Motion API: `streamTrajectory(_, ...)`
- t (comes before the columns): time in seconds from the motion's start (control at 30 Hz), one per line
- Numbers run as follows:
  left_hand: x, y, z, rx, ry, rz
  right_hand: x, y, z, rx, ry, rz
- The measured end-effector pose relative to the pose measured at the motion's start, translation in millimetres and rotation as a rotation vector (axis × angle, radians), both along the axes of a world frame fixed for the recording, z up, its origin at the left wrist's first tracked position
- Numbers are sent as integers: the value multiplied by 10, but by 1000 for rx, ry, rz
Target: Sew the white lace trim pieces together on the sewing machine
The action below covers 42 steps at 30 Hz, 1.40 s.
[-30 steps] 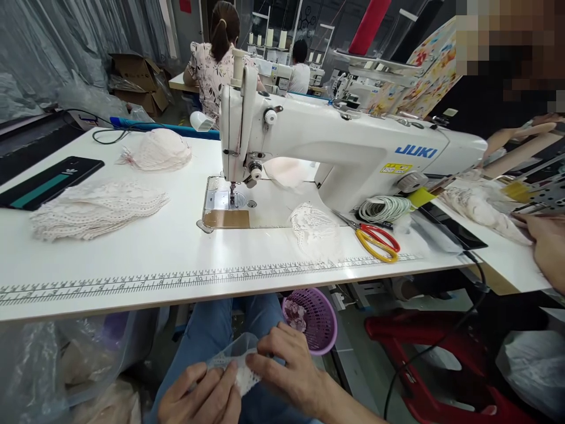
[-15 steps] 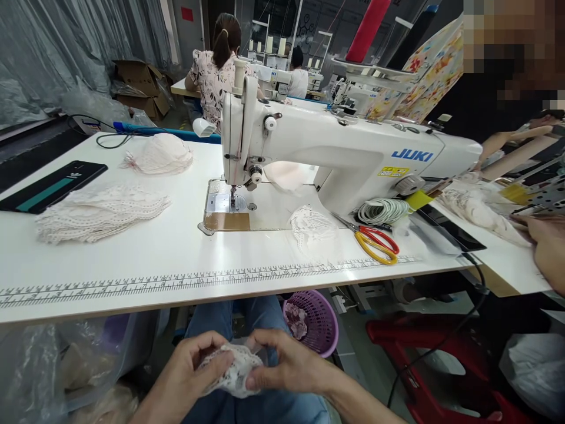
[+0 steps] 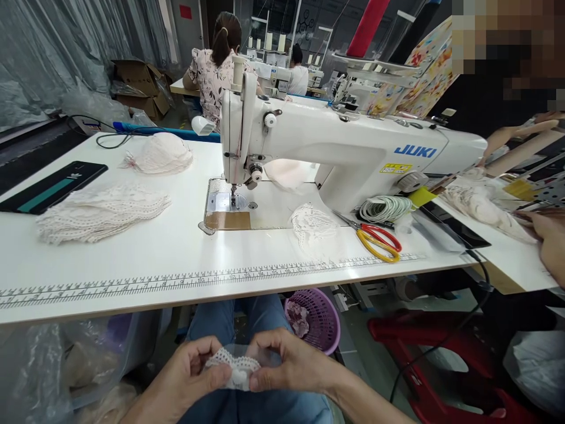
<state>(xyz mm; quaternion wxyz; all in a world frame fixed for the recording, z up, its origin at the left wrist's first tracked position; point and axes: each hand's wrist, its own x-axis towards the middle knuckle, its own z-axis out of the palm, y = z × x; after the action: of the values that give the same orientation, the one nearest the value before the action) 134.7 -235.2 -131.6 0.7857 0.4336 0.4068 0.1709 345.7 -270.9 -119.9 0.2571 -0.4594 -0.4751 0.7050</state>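
Note:
Over my lap, below the table's front edge, a small white lace piece (image 3: 238, 372) is stretched between my hands. My left hand (image 3: 194, 368) pinches its left end between thumb and fingers. The right end is gripped by my right hand (image 3: 286, 362), where some sheer fabric also shows. On the table (image 3: 185, 259) above stands a white sewing machine (image 3: 344, 132). A stack of lace pieces (image 3: 101, 213) lies at the left, with a pale fabric pile (image 3: 159, 153) behind it. Another lace piece (image 3: 314, 228) rests right of the needle plate.
Scissors (image 3: 375, 240) with red and yellow handles and a cord coil (image 3: 384, 208) lie at the right. A phone (image 3: 55, 185) is at the far left. Below are a purple basket (image 3: 329, 321) and a red stool (image 3: 397, 333). Another person's hand (image 3: 551, 238) shows at the right edge.
The lace between my hands has been turned and spread flatter, with its dotted edge now along the top. My fingers have shifted slightly on it.

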Motion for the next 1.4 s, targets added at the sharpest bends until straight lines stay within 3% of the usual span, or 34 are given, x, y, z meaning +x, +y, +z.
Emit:
streamTrajectory(0.2,-78,-33,-29,-19,-30,-29,82,-11,-15,7,-51,44)
streamTrajectory(0.43,-120,-47,-38,-115,-13,-44,84,15,-24,-23,60,143)
streamTrajectory(0.6,-65,35,66,-16,105,-220,102,64,-25,-19,119,190)
streamTrajectory(0.73,-37,44,94,45,131,-221,136,92,-24,-25,154,177)
streamTrajectory(1.0,-78,46,85,-18,143,-261,12,110,-104,-66,197,112)
streamTrajectory(1.23,-91,41,17,105,205,-226,-19,116,-132,-161,237,87)
streamTrajectory(1.4,-109,49,57,172,271,-297,-32,105,-114,-57,160,66)
